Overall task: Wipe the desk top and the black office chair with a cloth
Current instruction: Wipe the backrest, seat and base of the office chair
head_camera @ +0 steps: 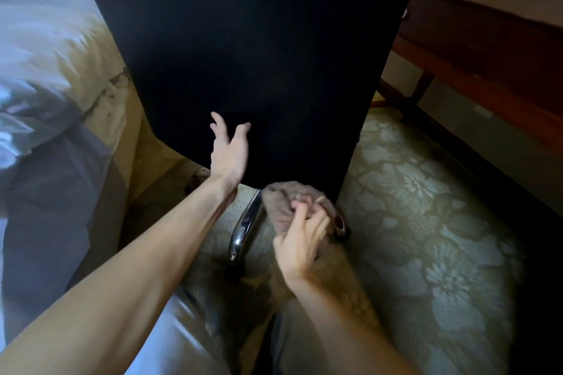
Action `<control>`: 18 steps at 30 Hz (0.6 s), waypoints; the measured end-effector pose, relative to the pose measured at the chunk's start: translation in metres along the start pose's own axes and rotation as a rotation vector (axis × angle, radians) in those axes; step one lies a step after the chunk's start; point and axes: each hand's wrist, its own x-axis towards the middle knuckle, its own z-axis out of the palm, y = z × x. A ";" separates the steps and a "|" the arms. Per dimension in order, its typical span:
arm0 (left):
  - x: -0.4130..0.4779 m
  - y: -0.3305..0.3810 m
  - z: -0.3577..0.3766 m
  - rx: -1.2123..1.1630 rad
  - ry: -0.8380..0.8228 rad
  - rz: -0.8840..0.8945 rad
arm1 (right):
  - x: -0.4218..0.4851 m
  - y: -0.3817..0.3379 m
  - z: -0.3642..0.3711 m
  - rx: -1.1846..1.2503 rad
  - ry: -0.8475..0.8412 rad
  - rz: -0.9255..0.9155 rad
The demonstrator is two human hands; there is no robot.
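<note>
The black office chair (243,39) fills the upper middle of the view, its tall back facing me. My left hand (228,152) is spread open, fingers straight, at the lower left part of the chair back. My right hand (304,240) grips a bunched brownish-grey cloth (289,201) just below the bottom edge of the chair back. A chrome leg of the chair base (246,225) shows between my forearms. The dark wooden desk (487,49) stands at the right; its top is out of view.
A bed with pale bedding and a beige skirt (61,70) lies at the left. Patterned green carpet (426,222) covers the floor at the right. A black chair caster (342,230) sits near the cloth.
</note>
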 end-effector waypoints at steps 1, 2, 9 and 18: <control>0.000 0.000 0.000 -0.004 -0.006 0.002 | -0.004 0.000 0.005 0.064 -0.071 -0.032; 0.000 -0.001 -0.001 -0.010 -0.021 0.006 | -0.006 0.001 0.008 0.163 -0.112 -0.047; 0.000 -0.009 -0.030 -0.011 -0.141 0.089 | -0.004 -0.006 -0.008 0.551 0.380 0.200; -0.009 -0.010 -0.034 -0.027 -0.302 0.055 | 0.022 -0.029 0.009 0.694 0.024 0.434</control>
